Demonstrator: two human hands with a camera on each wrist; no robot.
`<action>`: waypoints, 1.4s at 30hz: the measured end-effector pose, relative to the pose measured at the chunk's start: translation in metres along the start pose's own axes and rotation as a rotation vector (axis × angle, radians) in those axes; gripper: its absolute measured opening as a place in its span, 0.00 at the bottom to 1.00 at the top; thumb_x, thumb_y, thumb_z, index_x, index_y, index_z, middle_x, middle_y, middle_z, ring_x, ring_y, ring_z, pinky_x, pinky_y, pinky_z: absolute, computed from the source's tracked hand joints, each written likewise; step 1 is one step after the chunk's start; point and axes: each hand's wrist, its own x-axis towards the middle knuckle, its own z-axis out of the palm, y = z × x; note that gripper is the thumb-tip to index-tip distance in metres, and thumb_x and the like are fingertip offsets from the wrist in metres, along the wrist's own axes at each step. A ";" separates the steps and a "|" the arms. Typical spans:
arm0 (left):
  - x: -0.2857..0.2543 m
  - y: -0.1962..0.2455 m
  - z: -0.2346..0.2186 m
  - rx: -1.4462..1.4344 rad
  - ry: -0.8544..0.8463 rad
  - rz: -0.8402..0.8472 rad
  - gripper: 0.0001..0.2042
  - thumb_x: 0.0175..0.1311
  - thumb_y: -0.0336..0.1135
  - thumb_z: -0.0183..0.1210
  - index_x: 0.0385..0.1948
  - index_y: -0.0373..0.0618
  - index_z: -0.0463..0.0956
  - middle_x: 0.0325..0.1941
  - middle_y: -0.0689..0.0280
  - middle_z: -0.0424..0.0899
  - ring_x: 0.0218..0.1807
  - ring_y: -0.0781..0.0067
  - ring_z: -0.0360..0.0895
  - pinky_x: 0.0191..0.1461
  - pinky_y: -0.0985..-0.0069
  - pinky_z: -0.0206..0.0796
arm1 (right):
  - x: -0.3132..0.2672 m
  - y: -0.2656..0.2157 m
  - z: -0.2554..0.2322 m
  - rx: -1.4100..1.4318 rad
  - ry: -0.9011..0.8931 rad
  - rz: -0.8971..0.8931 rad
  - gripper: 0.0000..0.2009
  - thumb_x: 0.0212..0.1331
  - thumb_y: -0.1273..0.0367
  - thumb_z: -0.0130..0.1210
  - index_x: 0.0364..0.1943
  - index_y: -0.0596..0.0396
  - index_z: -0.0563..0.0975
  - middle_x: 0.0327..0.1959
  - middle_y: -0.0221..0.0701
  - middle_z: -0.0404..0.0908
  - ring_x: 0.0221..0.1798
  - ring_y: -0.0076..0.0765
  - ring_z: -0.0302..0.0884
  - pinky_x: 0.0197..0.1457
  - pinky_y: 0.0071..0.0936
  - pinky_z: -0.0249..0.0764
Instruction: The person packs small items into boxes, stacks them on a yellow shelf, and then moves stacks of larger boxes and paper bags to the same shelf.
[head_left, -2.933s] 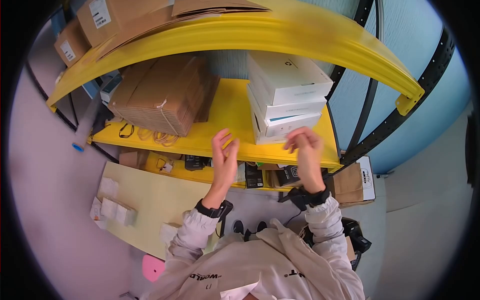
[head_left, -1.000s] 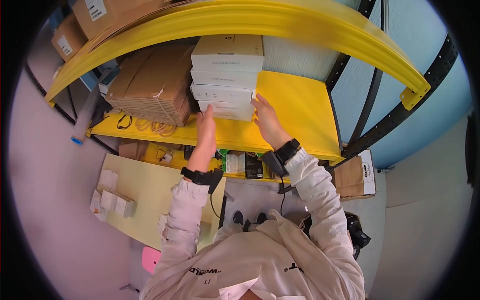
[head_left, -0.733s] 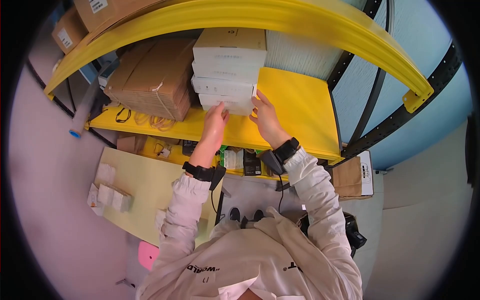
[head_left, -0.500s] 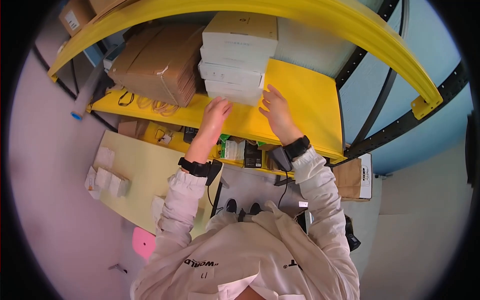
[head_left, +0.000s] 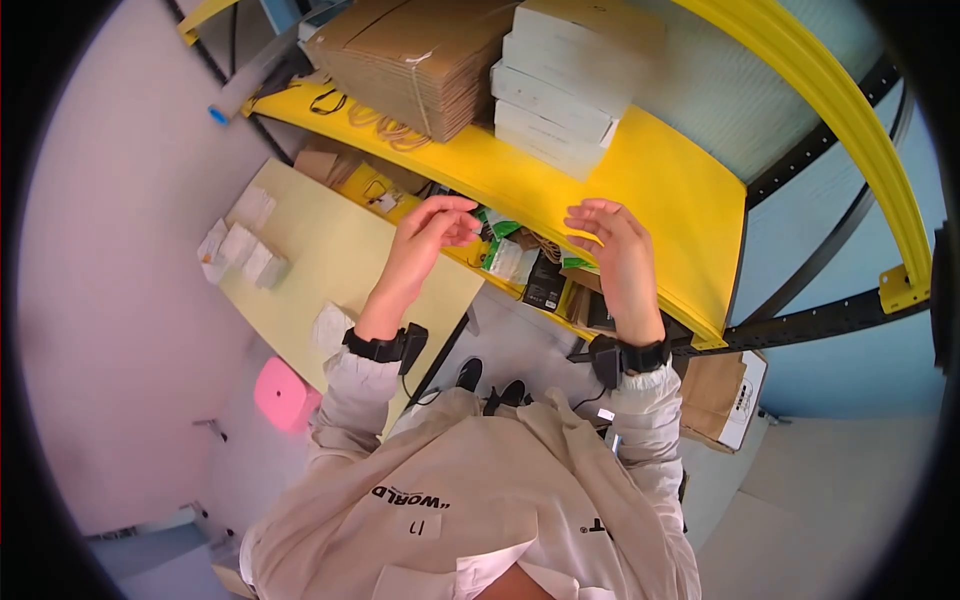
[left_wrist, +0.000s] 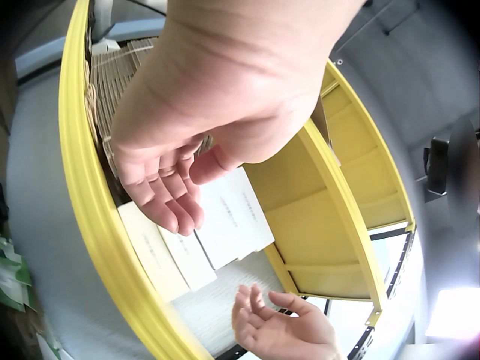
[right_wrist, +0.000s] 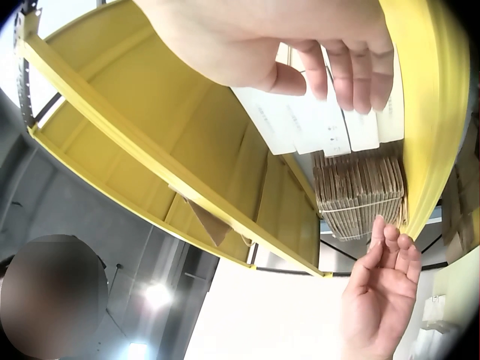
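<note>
Both hands are in front of the yellow shelf [head_left: 660, 190] in the head view, apart from each other and holding nothing. My left hand [head_left: 425, 245] has its fingers loosely bent, near the shelf's front edge. The right hand [head_left: 622, 255] hovers at that edge further right, fingers relaxed and bent inward. Behind them stands a stack of white boxes [head_left: 555, 130] on the shelf, beside a tied bundle of flattened cardboard boxes [head_left: 430, 70]. In the right wrist view the white boxes [right_wrist: 300, 124] appear behind the right hand's fingers, with the cardboard bundle [right_wrist: 360, 195] below.
Coiled cords [head_left: 385, 128] lie at the shelf's front left. A lower shelf holds small packets and a black box [head_left: 544, 282]. To the left is a pale table [head_left: 330, 235] with small white boxes [head_left: 240, 252]; a pink stool [head_left: 285, 393] stands below it. A black upright [head_left: 810, 315] borders the right.
The white box stack has shifted left along the shelf to stand against the cardboard bundle. Both hands have come away from it and drawn back toward the body. The head view has turned.
</note>
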 end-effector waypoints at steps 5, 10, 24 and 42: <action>-0.050 -0.036 -0.036 0.033 0.171 -0.057 0.15 0.83 0.36 0.54 0.58 0.36 0.82 0.48 0.60 0.89 0.48 0.68 0.87 0.60 0.71 0.79 | -0.014 0.033 0.008 0.009 -0.198 0.023 0.10 0.78 0.68 0.53 0.47 0.61 0.82 0.45 0.37 0.90 0.51 0.33 0.87 0.58 0.33 0.80; -0.102 -0.064 -0.059 0.033 0.371 -0.160 0.15 0.83 0.36 0.53 0.57 0.37 0.82 0.48 0.59 0.89 0.49 0.69 0.87 0.59 0.72 0.79 | -0.014 0.073 0.024 0.006 -0.307 0.157 0.11 0.79 0.67 0.53 0.47 0.60 0.83 0.43 0.36 0.91 0.47 0.32 0.88 0.56 0.31 0.81; -0.132 -0.123 -0.173 0.073 0.367 -0.234 0.15 0.80 0.39 0.57 0.58 0.39 0.82 0.50 0.61 0.90 0.48 0.71 0.87 0.57 0.73 0.79 | -0.051 0.213 0.089 0.056 -0.100 0.423 0.13 0.75 0.67 0.53 0.49 0.62 0.83 0.43 0.41 0.91 0.44 0.37 0.89 0.52 0.34 0.84; -0.201 -0.219 -0.283 0.408 0.234 -0.238 0.13 0.79 0.34 0.60 0.56 0.35 0.82 0.48 0.54 0.93 0.43 0.67 0.91 0.50 0.71 0.81 | -0.142 0.331 0.110 0.027 0.099 0.617 0.17 0.74 0.64 0.54 0.51 0.66 0.83 0.45 0.45 0.91 0.46 0.43 0.91 0.54 0.40 0.87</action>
